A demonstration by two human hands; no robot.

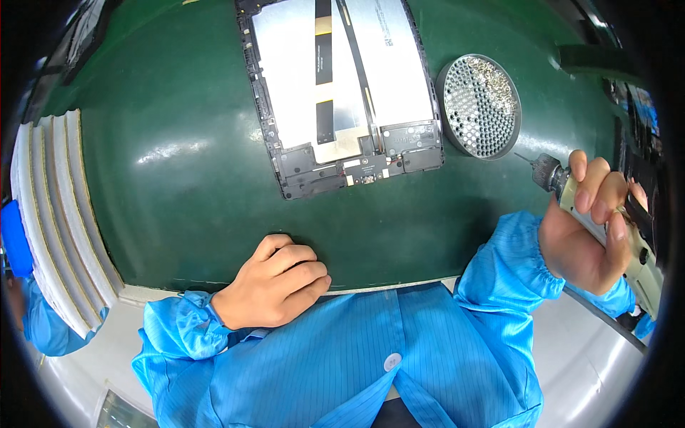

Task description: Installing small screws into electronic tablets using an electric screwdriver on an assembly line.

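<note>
My right hand (592, 221) is wrapped round a pale electric screwdriver (584, 215), whose thin bit points left toward a round screw tray. That tray (448, 135) is grey, with many holes and small silvery screws heaped at its upper right. My left hand (275, 282) rests at the table's near edge, fingers curled in; whether anything lies under them is hidden. Beyond it lies an opened tablet (289, 182), its black frame around two bright silver battery panels, with dark flat cables running down to a small board. Neither hand touches the tablet.
The green work mat (178, 207) covers the table. At the left stands a stack of white, ridged panels (68, 228) beside a blue object (16, 239). Blue sleeves of other people show at both sides. A dark bar (592, 58) sits at the far right.
</note>
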